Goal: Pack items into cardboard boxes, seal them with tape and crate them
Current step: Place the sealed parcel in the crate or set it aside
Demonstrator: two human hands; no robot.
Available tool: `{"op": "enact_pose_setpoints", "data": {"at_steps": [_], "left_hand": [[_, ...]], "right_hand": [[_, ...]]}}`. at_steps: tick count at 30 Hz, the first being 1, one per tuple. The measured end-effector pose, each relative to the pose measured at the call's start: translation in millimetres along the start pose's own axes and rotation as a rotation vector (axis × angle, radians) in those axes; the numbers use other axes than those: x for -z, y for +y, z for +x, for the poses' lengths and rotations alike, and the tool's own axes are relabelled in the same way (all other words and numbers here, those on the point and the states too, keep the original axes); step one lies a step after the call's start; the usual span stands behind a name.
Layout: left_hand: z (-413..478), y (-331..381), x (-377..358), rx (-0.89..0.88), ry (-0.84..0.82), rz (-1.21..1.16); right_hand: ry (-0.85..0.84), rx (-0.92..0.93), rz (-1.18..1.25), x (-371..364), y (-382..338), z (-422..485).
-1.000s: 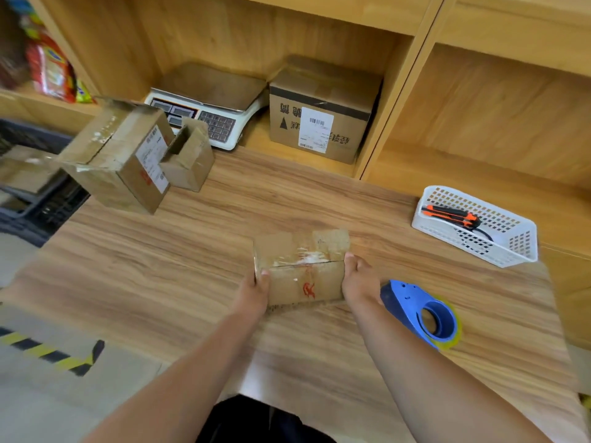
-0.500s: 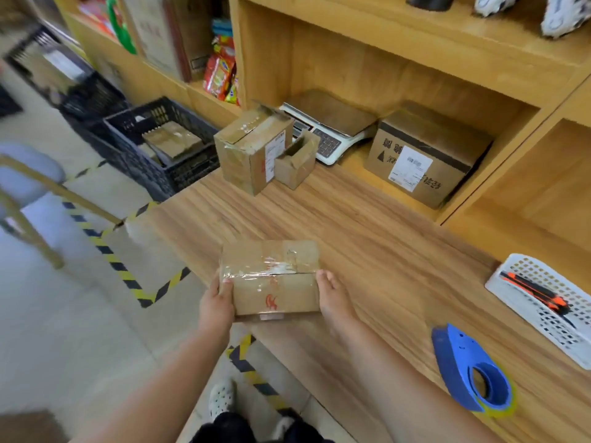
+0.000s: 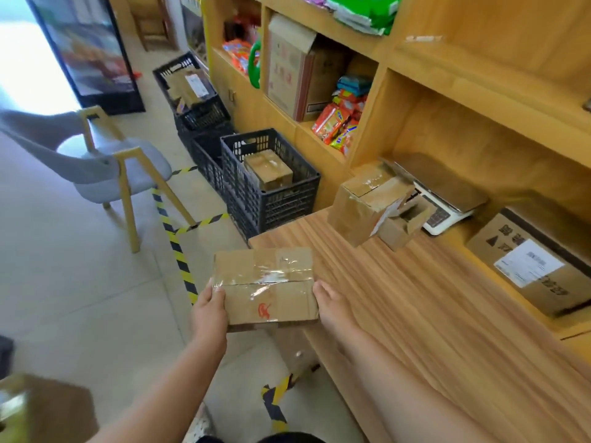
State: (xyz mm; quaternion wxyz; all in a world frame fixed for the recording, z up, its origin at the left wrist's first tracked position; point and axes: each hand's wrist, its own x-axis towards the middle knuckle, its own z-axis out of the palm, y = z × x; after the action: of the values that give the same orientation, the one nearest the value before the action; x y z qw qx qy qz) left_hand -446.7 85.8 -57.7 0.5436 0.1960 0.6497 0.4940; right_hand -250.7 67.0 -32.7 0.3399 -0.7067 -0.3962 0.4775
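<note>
Now the taped box (image 3: 267, 284) is held between both hands — the left hand (image 3: 209, 310) grips its left end, thumb on top, and the right hand (image 3: 332, 306) holds its right end. It hangs over the corner of the table (image 3: 415, 314), partly above the floor (image 3: 80, 282). Beyond it a black crate (image 3: 271, 203) on the floor holds another box (image 3: 268, 169).
</note>
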Motion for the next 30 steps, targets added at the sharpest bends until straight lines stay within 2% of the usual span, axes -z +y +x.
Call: {"op": "enact_pose_setpoints", "data": {"at_steps": [6,13,19,24,30], "left_hand": [[95.7,67.5,48.2,-0.060,-0.003,0.033],[172.4,140.9,68.4,-0.110,-0.105,0.145],[247.4,164.6,54.9,-0.069,-0.198,0.248],[307.8,197.8,15.3,-0.071,-0.261,0.276],[388.8,248.1,-46.0,-0.029,-0.206,0.355]], "right_hand": [[-0.011,0.042,0.002,-104.9,-51.0,63.9],[-0.028,-0.018,0.006,-179.8,-101.0,124.2],[0.004,-0.069,-0.044,-200.7,-122.6,197.2],[0.020,-0.102,-0.002,-208.9,-149.3,279.0],[-0.015,-0.184,-0.014,-205.7,-190.7,376.3]]}}
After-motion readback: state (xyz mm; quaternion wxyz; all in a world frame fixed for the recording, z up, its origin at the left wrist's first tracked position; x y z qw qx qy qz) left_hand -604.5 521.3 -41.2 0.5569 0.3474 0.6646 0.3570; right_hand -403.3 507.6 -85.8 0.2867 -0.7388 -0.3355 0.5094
